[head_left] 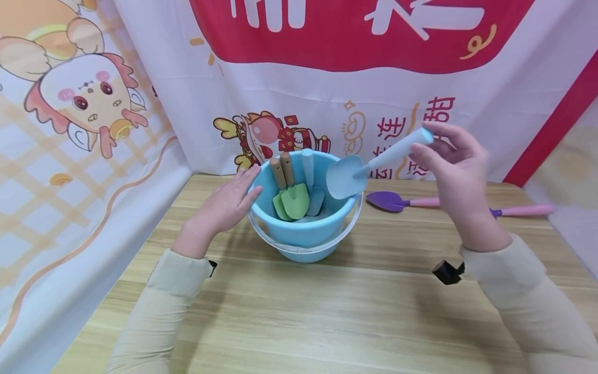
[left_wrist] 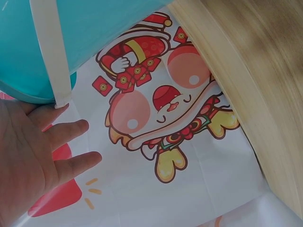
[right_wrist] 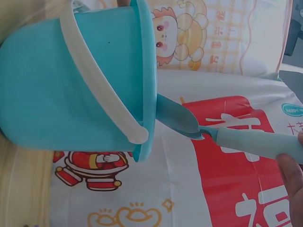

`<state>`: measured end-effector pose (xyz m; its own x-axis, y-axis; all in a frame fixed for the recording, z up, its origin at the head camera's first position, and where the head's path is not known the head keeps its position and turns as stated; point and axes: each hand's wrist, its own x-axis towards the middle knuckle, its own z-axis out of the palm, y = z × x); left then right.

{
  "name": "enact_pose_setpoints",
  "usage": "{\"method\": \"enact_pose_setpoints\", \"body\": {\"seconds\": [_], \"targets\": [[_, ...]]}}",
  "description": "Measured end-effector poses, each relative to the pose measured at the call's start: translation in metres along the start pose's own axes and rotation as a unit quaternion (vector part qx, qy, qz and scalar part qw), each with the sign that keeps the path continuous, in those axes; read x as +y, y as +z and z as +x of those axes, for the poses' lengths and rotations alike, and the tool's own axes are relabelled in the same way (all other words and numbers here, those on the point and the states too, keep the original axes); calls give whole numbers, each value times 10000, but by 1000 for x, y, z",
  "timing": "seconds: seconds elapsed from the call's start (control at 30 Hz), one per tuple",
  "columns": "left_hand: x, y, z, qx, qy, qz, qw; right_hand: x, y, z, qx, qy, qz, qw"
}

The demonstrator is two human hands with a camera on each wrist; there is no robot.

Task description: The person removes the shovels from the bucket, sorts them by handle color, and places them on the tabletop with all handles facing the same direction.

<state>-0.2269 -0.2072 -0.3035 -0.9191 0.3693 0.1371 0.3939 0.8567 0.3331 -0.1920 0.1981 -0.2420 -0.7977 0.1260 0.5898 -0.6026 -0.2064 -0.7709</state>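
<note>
A right hand (head_left: pixel 460 171) pinches the grip end of a pale-blue hand shovel (head_left: pixel 383 159), its blade angled down over the right side of a light-blue bucket (head_left: pixel 306 236) on a wood-grain table (head_left: pixel 327 311). The left hand (head_left: pixel 226 205), fingers extended and grasping nothing, rests against the opposite rim. Careful handling here would seem to call for a firm pinch, since a hold so near the end of the grip could let the broad blade swing; for a blade path clear of the rim and the tools inside; and for light, even pressure from the left hand, lest the bucket slide or tip. Whether the blade touches the rim cannot be told. Inside the bucket, two green trowels (head_left: pixel 295 201) with brown handles lean at the left and back, overlapping, beside a second blue shovel (head_left: pixel 316 201) with its handle up. The white bail handle (head_left: pixel 299 250) hangs around the bucket's front. Two purple trowels (head_left: pixel 388 201) with pink handles lie on the table at right, outside the bucket.
</note>
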Motion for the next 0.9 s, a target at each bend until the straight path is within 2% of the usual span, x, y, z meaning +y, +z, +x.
{"method": "enact_pose_setpoints", "body": {"seconds": [0.37, 0.63, 0.9], "targets": [[4, -1, -2, -14, -49, 60, 10000, -7, -23, -5, 738, 380, 524, 9952], [5, -3, -3, -4, -63, 62, 10000, -10, -42, -3, 1272, 602, 1058, 9844], [6, -3, -2, -35, -83, 96, 9999, -5, -70, 1, 1420, 1075, 1526, 9721]]}}
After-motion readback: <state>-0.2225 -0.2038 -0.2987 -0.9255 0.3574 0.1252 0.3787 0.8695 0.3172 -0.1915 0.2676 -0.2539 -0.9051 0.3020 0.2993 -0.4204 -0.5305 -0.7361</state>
